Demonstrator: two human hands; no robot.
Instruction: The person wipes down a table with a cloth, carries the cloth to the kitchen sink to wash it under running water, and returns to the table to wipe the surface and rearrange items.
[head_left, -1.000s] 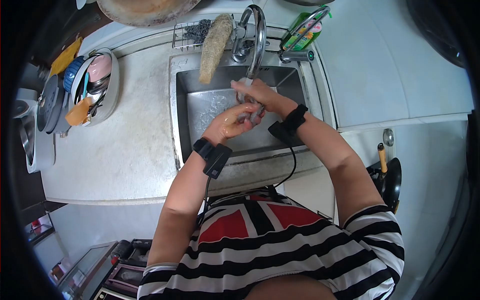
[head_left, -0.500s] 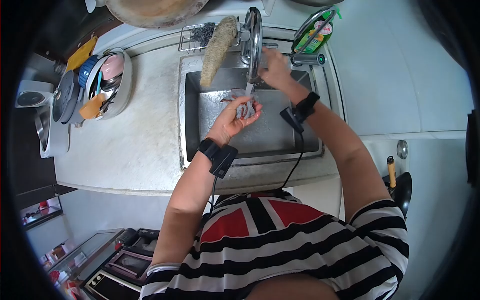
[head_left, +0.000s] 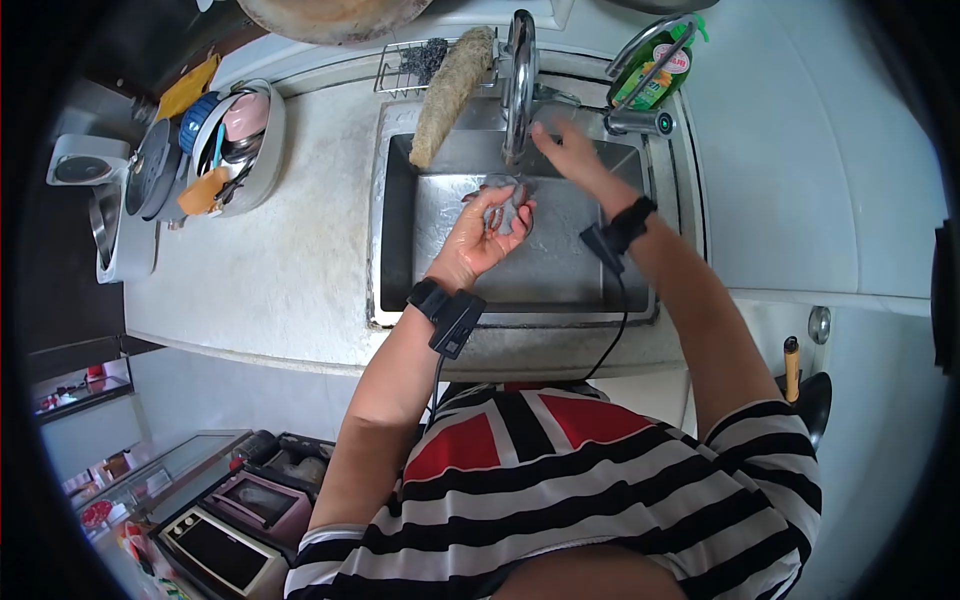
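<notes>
My left hand (head_left: 488, 237) is closed, palm up, around a soft greyish bundle with reddish-brown strips (head_left: 503, 205); its exact kind is hard to make out. It is over the steel sink (head_left: 550, 285), just under the spout of the chrome faucet (head_left: 521, 80). No water stream shows at the spout. To the right of the faucet, my right hand (head_left: 573, 158) hovers below the faucet lever (head_left: 556, 96). Its fingers are apart and somewhat blurred, with nothing in them. Each wrist wears a black strapped device with a cable.
A dried loofah (head_left: 452, 95) leans over the sink's back left edge, beside a wire rack (head_left: 395, 72) with a steel scourer. A green soap bottle (head_left: 655, 70) stands behind a second tap (head_left: 640, 122). On the left counter sits a white basin (head_left: 262, 175) of dishes.
The water stream from the spout has stopped. My right hand has drawn slightly away from the lever. The left hand keeps its bundle under the spout. The whole view has shifted a little.
</notes>
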